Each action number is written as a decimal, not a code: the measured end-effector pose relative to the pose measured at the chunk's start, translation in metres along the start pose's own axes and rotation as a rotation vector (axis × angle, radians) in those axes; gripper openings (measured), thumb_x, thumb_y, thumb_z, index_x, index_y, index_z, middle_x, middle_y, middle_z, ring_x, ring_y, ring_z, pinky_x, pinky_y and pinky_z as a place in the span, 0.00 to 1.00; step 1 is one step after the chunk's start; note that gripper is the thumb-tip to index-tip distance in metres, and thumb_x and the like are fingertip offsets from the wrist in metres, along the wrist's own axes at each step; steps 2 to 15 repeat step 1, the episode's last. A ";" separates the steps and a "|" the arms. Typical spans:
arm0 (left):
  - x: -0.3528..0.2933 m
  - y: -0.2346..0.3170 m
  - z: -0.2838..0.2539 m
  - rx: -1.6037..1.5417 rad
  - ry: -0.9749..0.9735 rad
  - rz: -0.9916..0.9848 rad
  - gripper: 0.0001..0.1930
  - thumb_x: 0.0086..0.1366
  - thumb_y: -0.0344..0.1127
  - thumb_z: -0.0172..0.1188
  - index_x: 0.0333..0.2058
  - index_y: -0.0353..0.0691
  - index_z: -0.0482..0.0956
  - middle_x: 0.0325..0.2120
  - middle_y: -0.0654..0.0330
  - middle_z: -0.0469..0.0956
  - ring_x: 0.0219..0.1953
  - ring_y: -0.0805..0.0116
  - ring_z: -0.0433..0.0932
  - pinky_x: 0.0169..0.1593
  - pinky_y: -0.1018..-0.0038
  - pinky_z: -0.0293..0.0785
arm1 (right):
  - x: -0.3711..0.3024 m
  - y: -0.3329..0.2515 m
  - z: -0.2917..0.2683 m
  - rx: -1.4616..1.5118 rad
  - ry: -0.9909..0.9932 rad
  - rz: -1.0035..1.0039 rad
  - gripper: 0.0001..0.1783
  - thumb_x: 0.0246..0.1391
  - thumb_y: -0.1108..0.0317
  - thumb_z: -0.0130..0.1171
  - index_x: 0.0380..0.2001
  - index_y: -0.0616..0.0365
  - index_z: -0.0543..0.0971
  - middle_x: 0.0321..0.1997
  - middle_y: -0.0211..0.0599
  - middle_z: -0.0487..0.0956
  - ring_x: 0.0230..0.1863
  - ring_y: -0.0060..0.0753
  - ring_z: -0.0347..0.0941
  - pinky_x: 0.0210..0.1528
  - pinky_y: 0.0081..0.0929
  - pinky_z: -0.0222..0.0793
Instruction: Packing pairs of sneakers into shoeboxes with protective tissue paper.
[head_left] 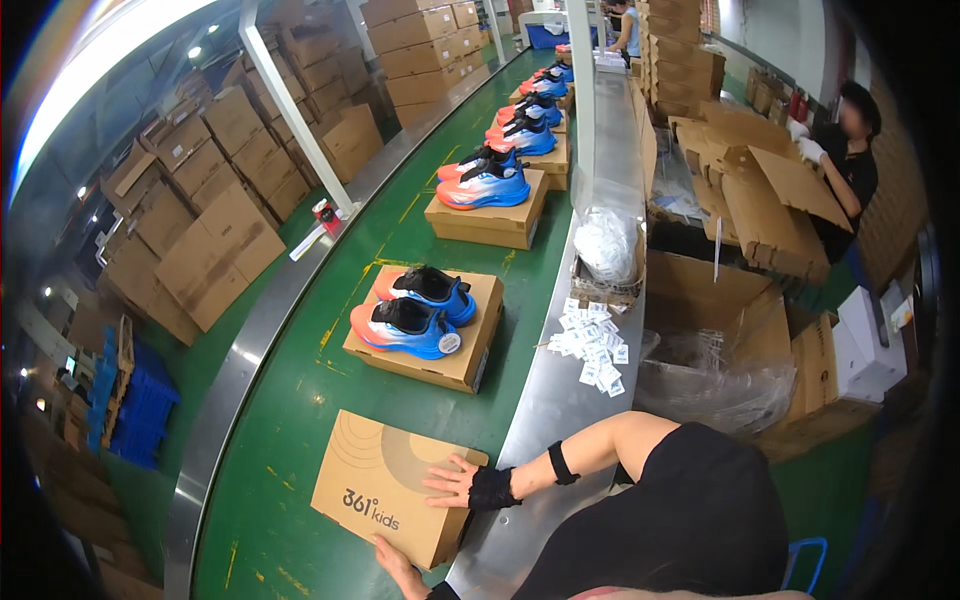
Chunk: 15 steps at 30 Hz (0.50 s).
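Observation:
A closed brown cardboard shoebox with dark print on its lid lies on the green conveyor belt right in front of me. My right hand, in a black wrist wrap, rests on the lid's right part with its fingers spread. Against the box's near side is my left hand, its fingers stretched along the edge and partly out of view. Just beyond, a pair of orange, white and blue sneakers with black collars sits on another shoebox. A round white tag hangs on the nearer shoe.
More sneaker pairs on boxes line the belt. Small white packets and a plastic-wrapped bundle lie on the metal ledge at right. Beyond it stand a large open carton and a gloved person. Stacked cartons fill the left.

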<state>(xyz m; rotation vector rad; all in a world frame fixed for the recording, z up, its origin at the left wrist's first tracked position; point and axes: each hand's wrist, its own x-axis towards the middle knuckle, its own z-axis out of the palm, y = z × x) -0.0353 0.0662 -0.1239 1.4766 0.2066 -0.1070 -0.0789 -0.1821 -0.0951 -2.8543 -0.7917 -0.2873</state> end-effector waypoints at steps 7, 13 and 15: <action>-0.002 0.005 0.004 0.045 0.030 0.008 0.25 0.64 0.47 0.37 0.45 0.26 0.62 0.38 0.49 0.70 0.37 0.63 0.71 0.40 0.71 0.68 | 0.002 0.001 -0.007 0.014 -0.078 0.003 0.27 0.50 0.64 0.39 0.56 0.34 0.53 0.63 0.38 0.49 0.63 0.45 0.46 0.57 0.59 0.41; -0.002 0.005 0.004 0.045 0.030 0.008 0.25 0.64 0.47 0.37 0.45 0.26 0.62 0.38 0.49 0.70 0.37 0.63 0.71 0.40 0.71 0.68 | 0.002 0.001 -0.007 0.014 -0.078 0.003 0.27 0.50 0.64 0.39 0.56 0.34 0.53 0.63 0.38 0.49 0.63 0.45 0.46 0.57 0.59 0.41; -0.002 0.005 0.004 0.045 0.030 0.008 0.25 0.64 0.47 0.37 0.45 0.26 0.62 0.38 0.49 0.70 0.37 0.63 0.71 0.40 0.71 0.68 | 0.002 0.001 -0.007 0.014 -0.078 0.003 0.27 0.50 0.64 0.39 0.56 0.34 0.53 0.63 0.38 0.49 0.63 0.45 0.46 0.57 0.59 0.41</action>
